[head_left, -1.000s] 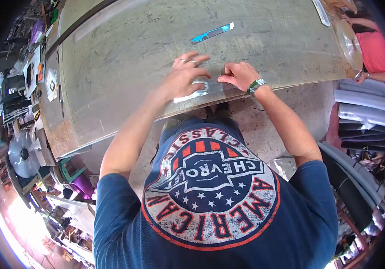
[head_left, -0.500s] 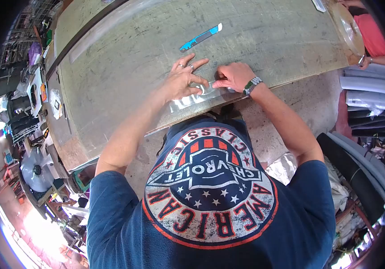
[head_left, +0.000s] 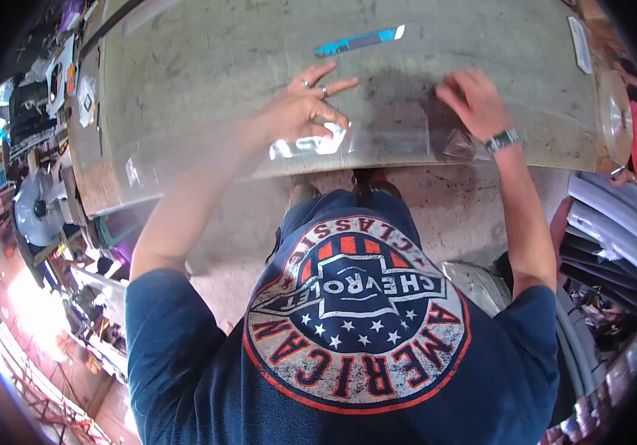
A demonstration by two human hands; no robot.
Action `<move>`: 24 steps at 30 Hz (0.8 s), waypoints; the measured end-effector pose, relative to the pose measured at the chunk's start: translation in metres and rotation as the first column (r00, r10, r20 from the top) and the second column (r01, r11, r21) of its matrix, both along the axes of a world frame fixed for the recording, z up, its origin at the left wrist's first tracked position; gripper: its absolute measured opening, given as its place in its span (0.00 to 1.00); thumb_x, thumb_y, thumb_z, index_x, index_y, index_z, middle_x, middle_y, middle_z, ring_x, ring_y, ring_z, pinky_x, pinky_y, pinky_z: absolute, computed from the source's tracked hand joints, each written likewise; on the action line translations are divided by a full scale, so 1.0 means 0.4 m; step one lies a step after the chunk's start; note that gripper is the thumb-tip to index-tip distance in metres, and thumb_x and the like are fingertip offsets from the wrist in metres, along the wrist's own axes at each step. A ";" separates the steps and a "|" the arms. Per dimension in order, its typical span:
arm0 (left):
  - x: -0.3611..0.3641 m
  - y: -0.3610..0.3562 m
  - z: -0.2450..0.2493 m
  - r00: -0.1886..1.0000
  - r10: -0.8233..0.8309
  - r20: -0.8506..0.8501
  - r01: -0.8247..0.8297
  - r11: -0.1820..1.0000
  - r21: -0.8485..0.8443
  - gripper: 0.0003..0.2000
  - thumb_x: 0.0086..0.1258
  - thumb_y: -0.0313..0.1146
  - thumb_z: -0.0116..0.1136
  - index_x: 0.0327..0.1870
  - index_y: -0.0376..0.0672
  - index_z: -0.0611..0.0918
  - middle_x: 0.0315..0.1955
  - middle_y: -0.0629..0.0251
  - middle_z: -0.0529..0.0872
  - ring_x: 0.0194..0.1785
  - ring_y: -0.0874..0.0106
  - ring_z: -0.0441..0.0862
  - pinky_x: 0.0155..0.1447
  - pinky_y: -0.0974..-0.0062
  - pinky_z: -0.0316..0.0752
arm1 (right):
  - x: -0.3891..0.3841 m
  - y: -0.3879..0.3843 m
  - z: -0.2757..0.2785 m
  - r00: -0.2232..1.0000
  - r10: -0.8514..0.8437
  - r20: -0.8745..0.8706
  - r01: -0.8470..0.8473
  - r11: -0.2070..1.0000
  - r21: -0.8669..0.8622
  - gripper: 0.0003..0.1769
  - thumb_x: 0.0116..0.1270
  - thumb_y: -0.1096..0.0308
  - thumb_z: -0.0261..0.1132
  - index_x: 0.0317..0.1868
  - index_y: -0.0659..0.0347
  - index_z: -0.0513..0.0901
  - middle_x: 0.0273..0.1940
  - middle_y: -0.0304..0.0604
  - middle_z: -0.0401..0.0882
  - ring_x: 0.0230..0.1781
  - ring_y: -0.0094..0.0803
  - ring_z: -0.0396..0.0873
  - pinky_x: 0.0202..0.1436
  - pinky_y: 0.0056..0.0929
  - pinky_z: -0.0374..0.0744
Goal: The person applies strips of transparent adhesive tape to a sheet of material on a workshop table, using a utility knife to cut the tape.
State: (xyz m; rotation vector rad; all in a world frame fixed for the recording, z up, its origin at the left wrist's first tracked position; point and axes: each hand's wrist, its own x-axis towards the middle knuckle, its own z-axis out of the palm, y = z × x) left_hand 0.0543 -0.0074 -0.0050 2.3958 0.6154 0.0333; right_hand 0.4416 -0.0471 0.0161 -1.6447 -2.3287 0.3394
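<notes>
My left hand [head_left: 309,105] lies at the table's near edge, with its fingers spread and rings on two of them. Its thumb side touches a shiny clear plastic film [head_left: 305,145], which runs along the edge. Further right, my right hand [head_left: 477,104] hangs above the table, slightly blurred, its thumb and fingers loosely bent and apart. Nothing shows in it. A shadow falls on the tabletop to its left. Beyond both hands, a blue utility knife [head_left: 359,41] with a pale end lies on the table.
The large worn table [head_left: 207,81] spans the view ahead. At its right end are a round clear disc-like object [head_left: 615,119] and another person's hand [head_left: 624,176]. Wrapped rolls [head_left: 606,222] are stacked at right. A fan [head_left: 37,208] and clutter stand at left.
My right hand has moved right, away from my left hand and off the film by it. My left hand remains spread at the film. The camera view has shifted, and the knife appears higher.
</notes>
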 end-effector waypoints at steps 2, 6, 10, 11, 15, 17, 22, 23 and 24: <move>0.005 -0.004 0.010 0.999 0.018 -0.029 -0.018 1.000 -0.024 0.20 0.55 0.41 0.77 0.51 0.67 0.92 0.84 0.80 0.60 0.88 0.51 0.43 0.88 0.44 0.46 | -0.103 0.093 -0.038 0.984 0.127 -0.123 -0.095 0.968 0.234 0.16 0.76 0.55 0.66 0.54 0.56 0.85 0.55 0.48 0.84 0.55 0.46 0.83 0.57 0.44 0.82; 0.006 -0.007 0.002 0.999 0.026 -0.025 -0.026 1.000 -0.011 0.21 0.53 0.41 0.77 0.52 0.67 0.92 0.84 0.80 0.60 0.88 0.52 0.42 0.88 0.43 0.46 | -0.333 0.176 -0.073 0.990 0.133 -0.037 -0.126 0.978 0.164 0.18 0.76 0.65 0.65 0.63 0.53 0.81 0.63 0.44 0.80 0.58 0.47 0.84 0.59 0.47 0.84; -0.002 -0.006 0.000 1.000 0.006 0.003 -0.006 1.000 0.013 0.21 0.54 0.40 0.78 0.52 0.66 0.92 0.85 0.78 0.60 0.88 0.49 0.43 0.87 0.43 0.47 | -0.380 0.181 -0.071 0.995 0.055 -0.079 -0.064 0.991 -0.115 0.11 0.77 0.66 0.64 0.56 0.56 0.82 0.59 0.49 0.80 0.54 0.51 0.84 0.58 0.48 0.83; 0.000 -0.001 0.000 1.000 -0.013 0.018 0.012 1.000 0.021 0.21 0.54 0.40 0.78 0.52 0.66 0.92 0.85 0.77 0.60 0.88 0.48 0.44 0.87 0.43 0.48 | -0.374 0.190 -0.075 0.992 0.073 -0.099 -0.082 0.993 -0.085 0.09 0.75 0.67 0.65 0.53 0.56 0.82 0.53 0.50 0.84 0.48 0.53 0.85 0.51 0.50 0.83; -0.002 0.000 -0.004 1.000 -0.014 -0.006 0.014 1.000 0.015 0.20 0.56 0.40 0.79 0.52 0.67 0.92 0.85 0.75 0.60 0.87 0.46 0.44 0.87 0.43 0.47 | -0.348 0.211 -0.022 0.999 -0.023 -0.046 0.011 0.969 -0.248 0.12 0.72 0.65 0.69 0.50 0.60 0.82 0.37 0.54 0.87 0.47 0.57 0.86 0.47 0.53 0.81; -0.005 0.003 0.001 0.999 -0.031 0.029 0.030 0.999 0.023 0.19 0.57 0.41 0.78 0.52 0.67 0.92 0.85 0.75 0.59 0.87 0.47 0.44 0.87 0.43 0.46 | -0.294 0.205 -0.016 0.971 -0.144 -0.190 0.110 0.978 -0.178 0.14 0.71 0.61 0.71 0.49 0.61 0.83 0.39 0.54 0.87 0.45 0.55 0.87 0.47 0.50 0.81; -0.011 -0.001 0.001 0.999 -0.025 0.038 0.025 1.000 -0.006 0.18 0.59 0.41 0.78 0.53 0.68 0.92 0.85 0.76 0.59 0.88 0.49 0.43 0.88 0.44 0.43 | -0.128 0.142 0.025 0.811 -0.418 -0.409 0.408 0.906 -0.117 0.26 0.71 0.46 0.73 0.43 0.66 0.84 0.34 0.43 0.84 0.35 0.32 0.79 0.41 0.32 0.77; -0.011 0.001 -0.001 0.999 -0.024 0.045 0.024 1.000 -0.003 0.18 0.59 0.41 0.78 0.53 0.68 0.92 0.85 0.76 0.59 0.88 0.49 0.43 0.88 0.44 0.43 | -0.098 0.127 0.032 0.779 -0.475 -0.409 0.462 0.876 -0.136 0.28 0.71 0.44 0.72 0.42 0.66 0.84 0.33 0.40 0.82 0.33 0.27 0.76 0.40 0.29 0.76; -0.013 0.000 -0.004 0.998 -0.022 0.051 0.023 1.000 -0.003 0.18 0.59 0.41 0.77 0.53 0.68 0.92 0.85 0.76 0.59 0.88 0.49 0.43 0.88 0.44 0.43 | -0.085 0.102 0.037 0.701 -0.529 -0.478 0.523 0.837 -0.158 0.28 0.72 0.43 0.72 0.41 0.66 0.84 0.33 0.37 0.81 0.33 0.25 0.74 0.39 0.28 0.74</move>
